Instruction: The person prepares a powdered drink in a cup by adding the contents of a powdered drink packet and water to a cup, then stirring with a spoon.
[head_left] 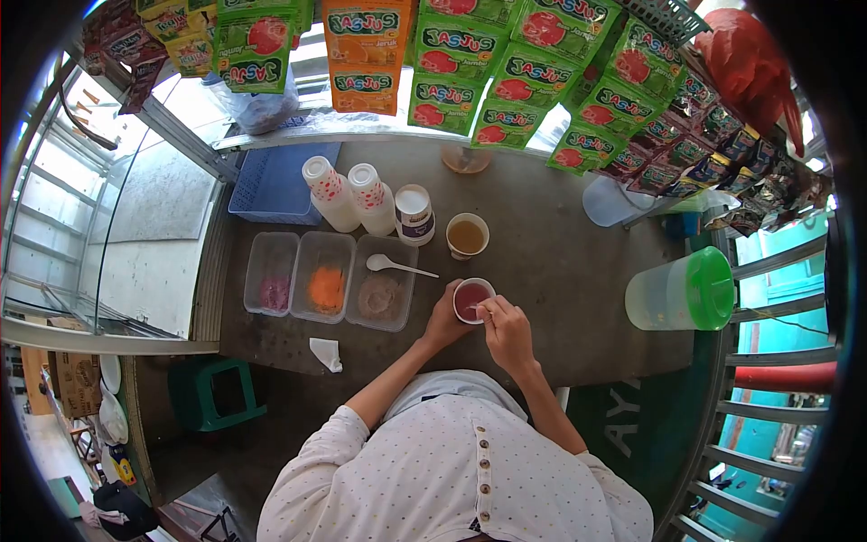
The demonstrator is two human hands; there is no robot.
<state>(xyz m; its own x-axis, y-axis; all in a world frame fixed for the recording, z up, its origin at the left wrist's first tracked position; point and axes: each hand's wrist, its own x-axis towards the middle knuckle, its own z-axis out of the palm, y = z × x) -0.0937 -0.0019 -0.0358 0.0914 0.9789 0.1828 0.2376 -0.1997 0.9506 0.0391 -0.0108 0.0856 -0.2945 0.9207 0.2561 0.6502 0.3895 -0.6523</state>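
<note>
At the far left, a green stool [192, 397] stands low beside the table [560, 262]. On the table's left side is a blue basket [271, 218], and nearer the person three clear containers sit in a row: the first [274, 249] has purple powder, the second [325, 247] orange, the third [405, 303] brown. A white spoon [377, 262] lies with its bowl over the third container and its handle reaching past the right rim. A crumpled white tissue [326, 354] lies nearer the person.

Behind the row stand two stacks of dotted cups [374, 206] and a white tub [414, 217]; right of them is a cup of brown drink [466, 219].

Just nearer the person, the left hand [442, 325] is partly closed, curved around the left side of the cup of red drink [473, 281]. The right hand [508, 332] is mostly closed at that cup's right rim, thumb and fingertips pinched together over the opening; they seem to grip something thin, perhaps a utensil, though it is too small to tell.

Well to the right stands a clear pitcher [657, 296] with a green lid [711, 289].
</note>
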